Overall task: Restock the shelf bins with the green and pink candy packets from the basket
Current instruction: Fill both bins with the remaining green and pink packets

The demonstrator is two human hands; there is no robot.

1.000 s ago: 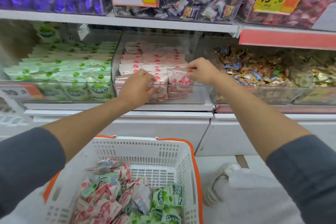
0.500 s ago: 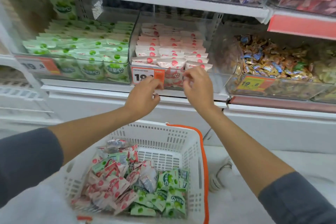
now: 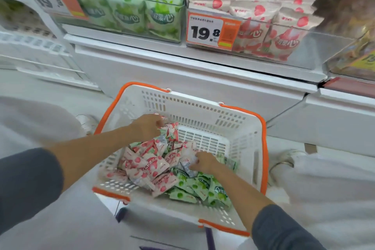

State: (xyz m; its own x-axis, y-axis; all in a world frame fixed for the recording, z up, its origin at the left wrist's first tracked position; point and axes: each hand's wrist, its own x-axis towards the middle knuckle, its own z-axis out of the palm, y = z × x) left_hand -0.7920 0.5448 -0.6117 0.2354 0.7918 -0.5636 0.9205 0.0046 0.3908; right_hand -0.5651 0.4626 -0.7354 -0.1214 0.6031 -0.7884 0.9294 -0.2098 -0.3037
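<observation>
1. Two kinds of candy lie mixed in the basket under our hands: the pink packets are heaped just below and between the hands, and the green packets lie mostly under the right forearm, toward us.
2. Our left hand is at the far side of the heap, with the fingers curled around one pink packet at its top edge. The grip looks light, more a pinch than a full hold.
3. Our right hand is pressed down into the middle of the heap. We cannot tell if it already holds a packet or only touches the wrappers.
4. Above and beyond the hands, the pink bin stands up to the right and the green bin up to the left. An orange price tag is on the front of the pink bin.
5. What can go wrong, in our judgement: the wrappers look smooth, so a packet held only at one corner may slip when the hand lifts toward the bins.
6. Because the colours are mixed, the right hand may take a green packet together with a pink one, and then it would land in the wrong bin.
7. The pink bin looks nearly full at the front, so a packet placed carelessly there may fall over its front wall.
</observation>
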